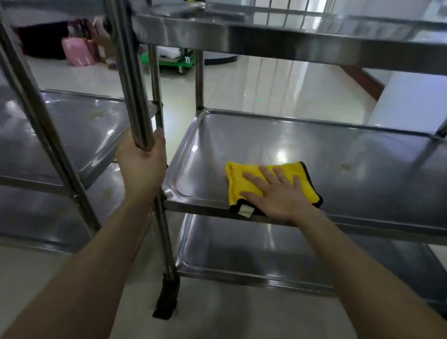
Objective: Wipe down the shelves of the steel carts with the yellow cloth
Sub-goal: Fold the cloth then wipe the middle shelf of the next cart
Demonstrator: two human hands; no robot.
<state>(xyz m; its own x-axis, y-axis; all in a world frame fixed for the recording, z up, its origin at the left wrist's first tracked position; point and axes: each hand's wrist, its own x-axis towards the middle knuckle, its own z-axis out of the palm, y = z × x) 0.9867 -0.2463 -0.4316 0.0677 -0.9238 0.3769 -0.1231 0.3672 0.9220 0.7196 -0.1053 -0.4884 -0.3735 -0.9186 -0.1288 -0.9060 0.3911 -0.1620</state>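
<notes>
The right grip [279,195] presses flat, fingers straight, on the yellow cloth [236,181] at the near left of the right cart's middle shelf [360,171]. The left grip [141,163] clasps a steel post [132,76].

Bright backlight, soft wide-angle frame
Glare streaks the shelf [360,165] and floor [271,89]; the post [125,40] upper left smears with blur, edges bow

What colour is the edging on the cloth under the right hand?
Black: the edging borders the yellow cloth, seen best in the head view.
</notes>
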